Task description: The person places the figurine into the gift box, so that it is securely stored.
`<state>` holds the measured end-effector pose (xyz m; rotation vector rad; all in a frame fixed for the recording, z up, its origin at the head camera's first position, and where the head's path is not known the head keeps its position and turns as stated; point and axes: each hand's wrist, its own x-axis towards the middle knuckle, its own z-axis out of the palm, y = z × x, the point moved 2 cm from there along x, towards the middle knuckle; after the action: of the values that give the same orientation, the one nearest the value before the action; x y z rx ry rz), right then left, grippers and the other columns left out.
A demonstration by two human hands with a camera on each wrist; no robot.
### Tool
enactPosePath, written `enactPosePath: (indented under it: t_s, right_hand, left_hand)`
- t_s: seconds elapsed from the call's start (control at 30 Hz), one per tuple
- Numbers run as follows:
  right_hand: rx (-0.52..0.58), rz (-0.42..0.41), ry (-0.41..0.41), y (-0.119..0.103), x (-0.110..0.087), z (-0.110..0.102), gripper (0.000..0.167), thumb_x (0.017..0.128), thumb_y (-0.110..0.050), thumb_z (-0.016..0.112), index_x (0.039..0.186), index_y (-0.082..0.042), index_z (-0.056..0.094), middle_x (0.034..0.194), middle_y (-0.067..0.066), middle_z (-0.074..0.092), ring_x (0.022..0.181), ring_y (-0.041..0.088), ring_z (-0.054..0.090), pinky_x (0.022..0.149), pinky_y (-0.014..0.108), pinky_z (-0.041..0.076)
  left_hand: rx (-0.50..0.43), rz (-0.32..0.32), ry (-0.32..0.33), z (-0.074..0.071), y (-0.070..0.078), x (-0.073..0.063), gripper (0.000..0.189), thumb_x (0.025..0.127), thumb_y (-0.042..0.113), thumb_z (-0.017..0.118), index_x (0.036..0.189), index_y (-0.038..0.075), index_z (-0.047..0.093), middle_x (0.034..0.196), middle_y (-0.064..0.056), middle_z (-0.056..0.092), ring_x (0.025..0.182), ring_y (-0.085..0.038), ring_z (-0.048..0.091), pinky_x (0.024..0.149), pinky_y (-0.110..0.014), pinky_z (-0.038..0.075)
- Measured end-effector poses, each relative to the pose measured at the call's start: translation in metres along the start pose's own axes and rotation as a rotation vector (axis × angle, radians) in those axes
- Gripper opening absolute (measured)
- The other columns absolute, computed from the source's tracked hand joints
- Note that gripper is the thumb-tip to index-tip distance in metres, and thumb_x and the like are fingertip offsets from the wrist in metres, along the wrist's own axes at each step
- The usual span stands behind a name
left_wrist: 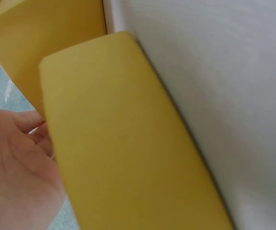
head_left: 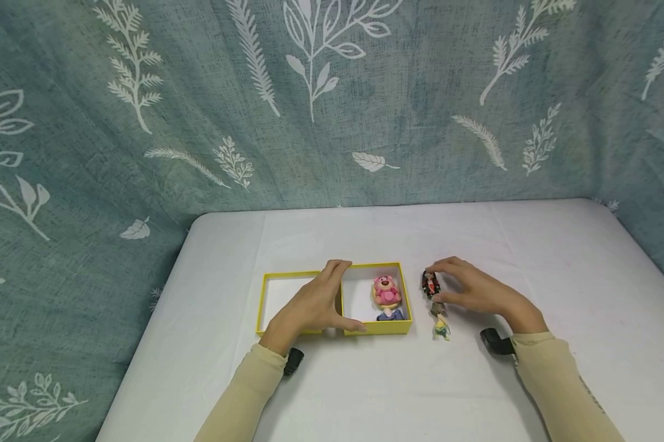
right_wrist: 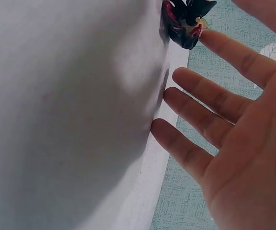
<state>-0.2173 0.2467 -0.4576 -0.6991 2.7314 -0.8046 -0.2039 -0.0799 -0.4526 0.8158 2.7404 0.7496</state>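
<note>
My left hand (head_left: pixel 316 301) spans the inner edge of a yellow box (head_left: pixel 377 329) with a white inside, gripping it with fingertips at the back rim and thumb along the front wall. A pink bear figure (head_left: pixel 387 291) and a dark blue and white figure (head_left: pixel 389 315) lie inside that box. My right hand (head_left: pixel 478 294) pinches a small black and red figurine (head_left: pixel 431 284), index finger at one end and thumb at the other. The right wrist view has the index fingertip against this figurine (right_wrist: pixel 188 24), the other fingers spread. Close below the thumb lies a brown-haired figurine (head_left: pixel 440 326) in yellow and green.
A second shallow yellow-edged box (head_left: pixel 261 304) with a white inside stands directly left of the first, partly behind my left hand. Both stand on a white-covered table (head_left: pixel 365 387). Behind the table hangs a blue-green curtain (head_left: pixel 310 159) with white leaves.
</note>
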Motion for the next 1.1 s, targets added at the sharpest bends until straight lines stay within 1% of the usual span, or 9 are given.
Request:
enactPosePath:
  t_s: [0.13,0.33,0.57,0.83,1.1]
  right_hand:
    - [-0.001,0.006,-0.003,-0.0009,0.0001,0.0002,0.068,0.091,-0.038,0.069,0.143,-0.002,0.046,0.144,0.025,0.044,0.134,0.046,0.039,0.107,0.063,0.033]
    - [-0.022,0.008,-0.008,-0.0001,0.002,0.0011,0.062,0.092,-0.033,0.068,0.143,-0.002,0.048,0.141,0.025,0.044,0.132,0.046,0.04,0.106,0.064,0.034]
    - [-0.038,0.03,-0.014,-0.0007,0.0028,0.0021,0.066,0.092,-0.035,0.069,0.144,-0.003,0.046,0.143,0.025,0.042,0.133,0.047,0.038,0.106,0.065,0.033]
    - [-0.058,0.034,-0.01,-0.0015,0.0037,0.0037,0.067,0.091,-0.036,0.069,0.144,-0.003,0.046,0.145,0.026,0.042,0.135,0.047,0.036,0.106,0.065,0.033]
    - [-0.097,0.039,0.004,-0.0019,0.0034,0.0059,0.072,0.087,-0.037,0.073,0.146,-0.005,0.045,0.146,0.024,0.041,0.135,0.047,0.036,0.106,0.065,0.032]
  left_hand:
    - [0.001,-0.001,0.001,-0.0002,0.0002,0.0002,0.123,0.062,0.069,0.08,0.154,0.015,0.02,0.152,-0.003,0.028,0.117,-0.023,0.056,0.092,-0.037,0.052]
    - [0.0,-0.003,-0.001,-0.0012,0.001,0.0003,0.122,0.062,0.069,0.08,0.154,0.015,0.021,0.152,-0.002,0.028,0.116,-0.023,0.056,0.092,-0.038,0.052]
    - [-0.01,-0.01,-0.007,-0.0015,0.0005,0.0005,0.122,0.062,0.069,0.08,0.154,0.016,0.02,0.153,-0.002,0.028,0.117,-0.023,0.056,0.092,-0.039,0.052]
    - [-0.003,-0.009,-0.004,-0.0005,-0.0009,0.0005,0.123,0.061,0.071,0.079,0.154,0.016,0.02,0.153,-0.001,0.027,0.116,-0.023,0.057,0.093,-0.039,0.052]
    - [0.004,-0.004,-0.004,0.0004,-0.0008,0.001,0.124,0.061,0.071,0.079,0.154,0.016,0.02,0.154,-0.001,0.027,0.117,-0.024,0.056,0.093,-0.039,0.052]
